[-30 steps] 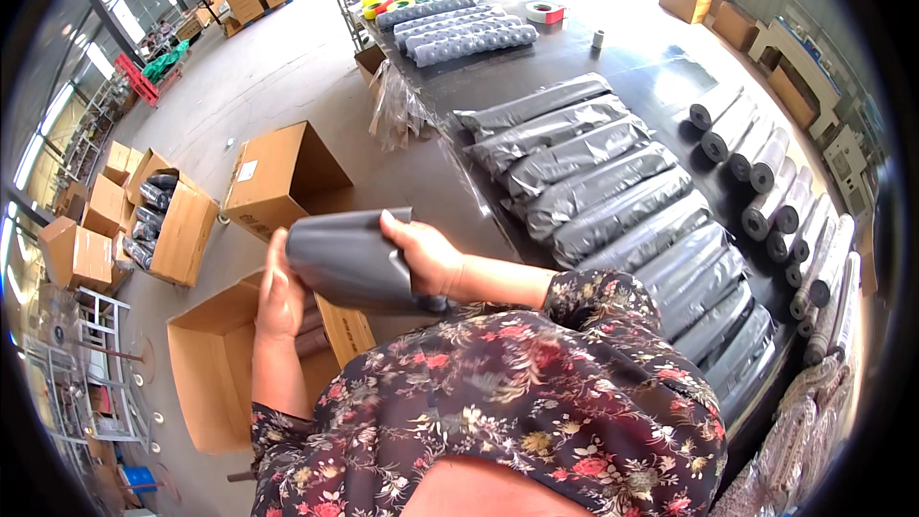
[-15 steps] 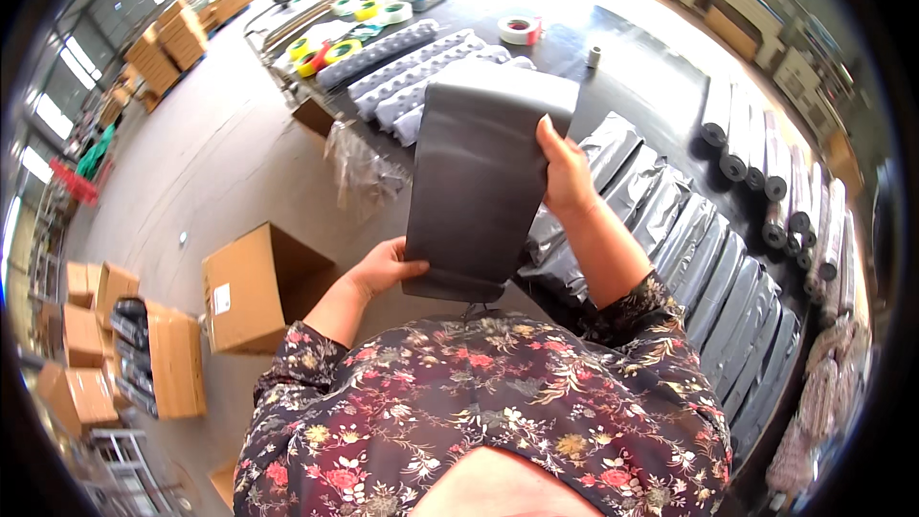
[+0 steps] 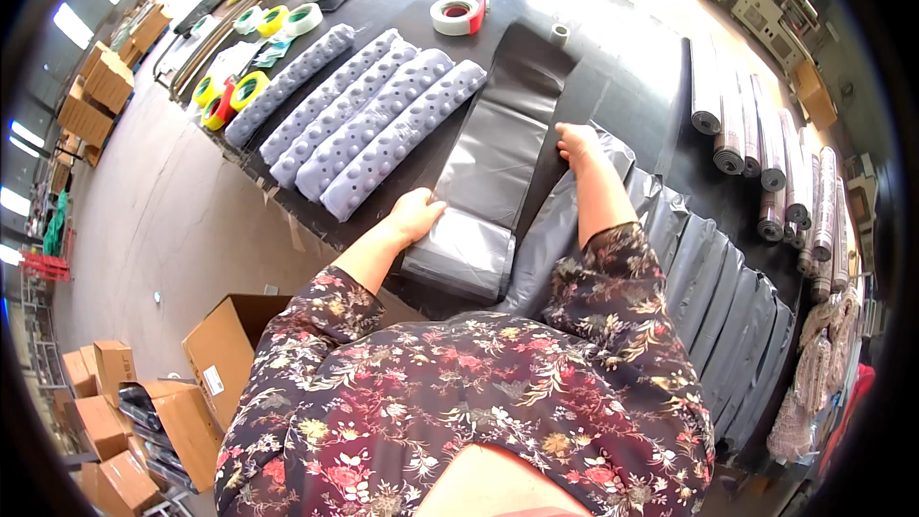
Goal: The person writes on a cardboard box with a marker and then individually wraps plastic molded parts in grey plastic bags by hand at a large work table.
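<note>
A long stack of flat black plastic bags (image 3: 488,158) lies on the dark table, its near end folded and shiny. My left hand (image 3: 418,214) is closed on its left edge, near the folded end. Beside its right edge is my right hand (image 3: 580,146), fingers curled in; whether they pinch the plastic is hidden. Under my right forearm a row of filled grey plastic packages (image 3: 704,278) runs along the table's near right side. Several pale grey rolls with round bumps (image 3: 388,124) lie to the left of the black plastic.
Tape rolls in yellow and white (image 3: 251,91) sit at the table's far left. A red tape dispenser with white tape (image 3: 459,14) and a small white roll (image 3: 559,34) stand farther back. Dark rolled mats (image 3: 742,134) line the right. Cardboard boxes (image 3: 215,349) stand on the floor at left.
The black plastic has gone from being held up before my body to lying on the table, stretched away from me. Both hands have come down with it, and my view has turned left-to-right toward the table.
</note>
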### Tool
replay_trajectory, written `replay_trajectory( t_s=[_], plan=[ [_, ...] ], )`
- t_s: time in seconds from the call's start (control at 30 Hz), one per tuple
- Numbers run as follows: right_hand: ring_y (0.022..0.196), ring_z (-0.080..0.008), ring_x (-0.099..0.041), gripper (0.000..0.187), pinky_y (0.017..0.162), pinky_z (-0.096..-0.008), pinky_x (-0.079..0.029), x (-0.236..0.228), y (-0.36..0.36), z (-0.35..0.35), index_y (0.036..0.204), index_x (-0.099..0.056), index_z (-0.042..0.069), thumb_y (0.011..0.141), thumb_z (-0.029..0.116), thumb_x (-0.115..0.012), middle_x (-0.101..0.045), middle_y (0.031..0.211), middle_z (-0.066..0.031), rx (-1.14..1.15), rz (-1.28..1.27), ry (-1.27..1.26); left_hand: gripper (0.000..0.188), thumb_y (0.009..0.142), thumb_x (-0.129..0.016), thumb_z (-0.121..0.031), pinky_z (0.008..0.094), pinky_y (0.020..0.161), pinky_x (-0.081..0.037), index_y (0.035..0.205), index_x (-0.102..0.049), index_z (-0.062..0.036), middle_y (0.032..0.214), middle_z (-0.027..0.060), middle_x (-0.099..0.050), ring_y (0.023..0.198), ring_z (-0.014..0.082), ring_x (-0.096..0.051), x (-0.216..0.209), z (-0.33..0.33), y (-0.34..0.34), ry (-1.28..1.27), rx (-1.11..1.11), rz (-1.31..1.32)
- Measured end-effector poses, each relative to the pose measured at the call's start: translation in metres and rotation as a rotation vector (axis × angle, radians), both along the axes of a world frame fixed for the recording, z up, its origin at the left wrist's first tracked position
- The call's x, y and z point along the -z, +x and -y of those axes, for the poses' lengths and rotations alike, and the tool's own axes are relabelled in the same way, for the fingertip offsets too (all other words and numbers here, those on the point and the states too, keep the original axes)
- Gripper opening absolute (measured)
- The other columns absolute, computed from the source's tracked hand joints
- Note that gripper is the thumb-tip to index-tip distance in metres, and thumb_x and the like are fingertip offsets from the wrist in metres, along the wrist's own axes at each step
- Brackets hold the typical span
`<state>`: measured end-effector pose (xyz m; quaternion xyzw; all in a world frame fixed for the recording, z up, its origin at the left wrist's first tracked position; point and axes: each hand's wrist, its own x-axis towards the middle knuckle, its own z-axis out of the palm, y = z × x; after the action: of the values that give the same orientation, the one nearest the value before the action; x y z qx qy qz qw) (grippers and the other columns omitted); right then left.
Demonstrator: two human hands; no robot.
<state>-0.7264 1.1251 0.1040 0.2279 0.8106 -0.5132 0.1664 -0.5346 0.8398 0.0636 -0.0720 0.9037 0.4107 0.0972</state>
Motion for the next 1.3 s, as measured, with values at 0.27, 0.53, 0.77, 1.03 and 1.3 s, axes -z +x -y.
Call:
replay_trajectory(
  t_s=[0.27,0.53,0.77,1.03,1.3],
  plan=[
    [0.14,-0.0331,-0.027,0.074,0.111,-0.0421,-0.03,-0.01,0.081,0.06,0.144,-0.036,0.014,0.082,0.038,-0.068,-0.027,0.152,-0.0136,-0.751,-0.442,0.867,0.035,0.087,-0.065,-0.031,0.0425,0.083,-0.048,0.093,-0.059,0.0031,0.097,0.0242,-0.064,0.094,0.0378,-0.062,-0.005,0.021,-0.014,-0.2,0.179,0.153],
    [0.138,-0.0315,-0.031,0.068,0.109,-0.0445,-0.032,-0.029,0.203,0.099,0.143,-0.039,0.016,0.085,0.039,-0.064,-0.029,0.151,-0.0144,-0.988,-0.342,0.812,0.049,0.082,-0.069,-0.026,0.0422,0.095,-0.044,0.122,-0.053,-0.0017,0.119,0.0185,-0.058,0.109,0.0356,-0.056,-0.064,0.075,-0.033,-0.357,0.305,-0.558],
    [0.146,-0.0262,-0.012,0.066,0.117,-0.0422,-0.007,0.046,0.249,0.113,0.15,-0.028,0.024,0.092,0.052,-0.044,-0.018,0.158,-0.0067,-0.851,-0.374,1.043,0.095,0.071,-0.076,-0.045,0.0523,0.106,-0.029,0.147,-0.027,-0.0164,0.153,0.0165,-0.017,0.138,0.04,-0.021,-0.01,0.067,-0.014,-0.762,0.53,-0.47],
    [0.145,-0.0266,-0.016,0.066,0.116,-0.0449,-0.015,0.027,0.245,0.125,0.145,-0.035,0.017,0.089,0.047,-0.054,-0.021,0.157,-0.0081,-0.722,-0.235,1.074,0.086,0.073,-0.067,-0.007,0.0438,0.102,-0.044,0.148,-0.026,-0.0141,0.156,0.012,-0.016,0.128,0.0426,-0.04,-0.027,0.069,-0.051,-0.489,0.496,-0.262],
    [0.118,-0.0262,-0.053,0.063,0.1,-0.0407,-0.043,-0.009,0.274,0.133,0.131,-0.045,-0.001,0.089,0.041,-0.064,-0.054,0.13,-0.017,0.181,-0.408,-0.987,0.074,0.081,-0.067,-0.006,0.0329,0.095,-0.045,0.141,-0.026,0.0087,0.13,0.0201,-0.048,0.112,0.0248,-0.054,-0.073,0.025,0.027,0.982,0.472,-0.086]
  ],
)
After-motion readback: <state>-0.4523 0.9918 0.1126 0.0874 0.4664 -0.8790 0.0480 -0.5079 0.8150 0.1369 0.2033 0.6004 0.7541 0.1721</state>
